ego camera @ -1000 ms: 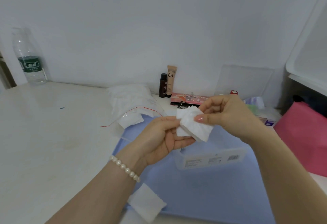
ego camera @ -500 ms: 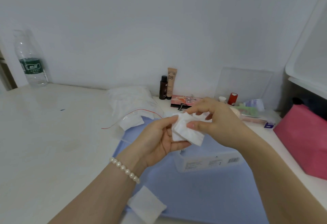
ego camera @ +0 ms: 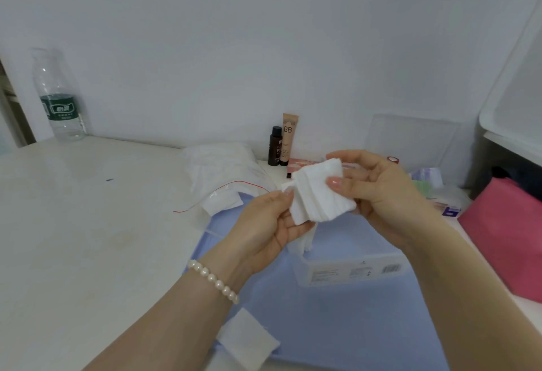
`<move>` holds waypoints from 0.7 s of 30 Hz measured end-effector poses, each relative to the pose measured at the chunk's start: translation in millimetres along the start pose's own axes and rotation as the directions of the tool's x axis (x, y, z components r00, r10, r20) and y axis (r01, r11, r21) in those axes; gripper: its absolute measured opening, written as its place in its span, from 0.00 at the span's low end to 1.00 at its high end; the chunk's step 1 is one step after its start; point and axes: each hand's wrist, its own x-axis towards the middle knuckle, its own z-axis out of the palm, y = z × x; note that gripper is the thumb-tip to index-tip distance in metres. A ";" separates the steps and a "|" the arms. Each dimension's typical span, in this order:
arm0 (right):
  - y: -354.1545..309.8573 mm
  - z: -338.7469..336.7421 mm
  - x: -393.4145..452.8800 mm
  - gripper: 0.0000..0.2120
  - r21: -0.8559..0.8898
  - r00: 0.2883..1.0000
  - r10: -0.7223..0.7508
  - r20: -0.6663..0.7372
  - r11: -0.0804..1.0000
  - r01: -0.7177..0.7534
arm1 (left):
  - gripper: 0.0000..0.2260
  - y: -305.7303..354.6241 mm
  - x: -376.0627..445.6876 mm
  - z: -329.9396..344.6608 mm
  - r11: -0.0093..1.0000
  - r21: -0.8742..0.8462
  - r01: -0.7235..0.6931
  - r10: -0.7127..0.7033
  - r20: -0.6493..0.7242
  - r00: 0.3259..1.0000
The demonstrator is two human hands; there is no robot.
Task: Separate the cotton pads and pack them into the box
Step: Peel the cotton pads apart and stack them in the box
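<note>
Both hands meet just above the middle of the view with a fanned stack of cotton pads (ego camera: 318, 194) between them. The right hand (ego camera: 381, 191), coming in from 4 o'clock, pinches the stack with its thumb on the near face and its fingers curled behind. The left hand (ego camera: 264, 224), coming in from 7 o'clock, grips the stack's lower left corner, thumb on top and fingers curled beneath. The pads spread out in steps, their edges showing as thin layers.

Directly below the stack, toward 6 o'clock from it, stands a clear plastic box (ego camera: 349, 271) with a printed label on its near wall; a few white pads (ego camera: 303, 243) stick up at its left end. The box sits on a blue mat (ego camera: 337, 326).

A pearl bracelet (ego camera: 212, 279) circles the left wrist. At 6 o'clock, a loose pad (ego camera: 249, 341) lies at the mat's near edge. At 11 o'clock from the hands, a clear bag (ego camera: 223, 171) of white pads rests on the white table (ego camera: 88, 224). A water bottle (ego camera: 58, 98) stands at 10 o'clock. A dark bottle (ego camera: 275, 146) and a tube (ego camera: 289, 139) marked BB stand against the wall at 12 o'clock. A pink pouch (ego camera: 510, 230) lies at 3 o'clock.
</note>
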 end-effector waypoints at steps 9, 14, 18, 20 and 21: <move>18.7 13.9 2.8 0.13 -0.268 0.988 -0.099 -0.119 0.961 0.064 | 0.17 4.6 -0.6 -2.4 0.999 -0.002 0.050 -0.050 0.057 0.997; 23.2 23.0 3.5 0.13 -0.409 0.969 -0.176 -0.173 0.908 0.092 | 0.19 8.1 -2.4 -4.1 0.997 0.070 0.022 -0.031 0.126 0.992; 36.1 29.6 4.5 0.12 -0.639 0.924 -0.321 -0.207 0.760 0.121 | 0.08 13.6 -4.3 -9.7 0.987 0.160 -0.026 0.009 0.105 0.994; 33.5 33.3 1.9 0.12 -0.678 0.899 -0.390 -0.198 0.717 0.162 | 0.07 24.3 -4.6 -19.5 0.974 0.218 -0.062 0.047 0.072 0.996; 29.1 35.5 0.3 0.12 -0.681 0.901 -0.394 -0.180 0.711 0.175 | 0.07 30.5 -4.9 -24.7 0.962 0.257 -0.089 0.077 0.056 0.995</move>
